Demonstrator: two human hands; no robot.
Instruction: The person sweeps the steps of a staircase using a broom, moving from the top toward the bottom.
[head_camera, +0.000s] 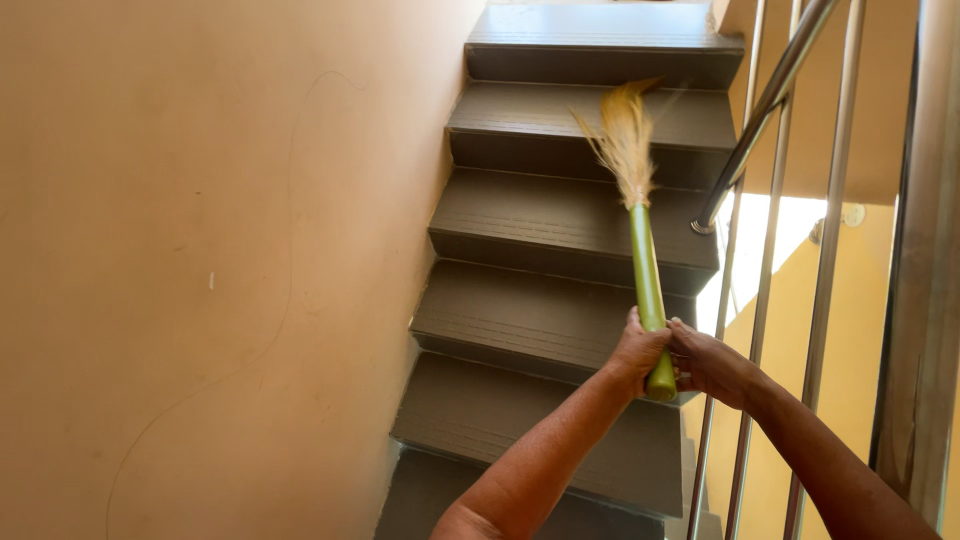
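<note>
From the head camera, both hands grip the low end of a broom (640, 240). The left hand (638, 350) has its fingers wrapped tight round the green handle, and the right hand (706, 362) is clamped just beside it at 3 o'clock. The straw head points toward 12 o'clock over the grey stairs (540, 225), seemingly above the tread. To sweep well, I judge the bristles should drop onto the step and stay clear of the steel railing (762, 105) at 2 o'clock.
</note>
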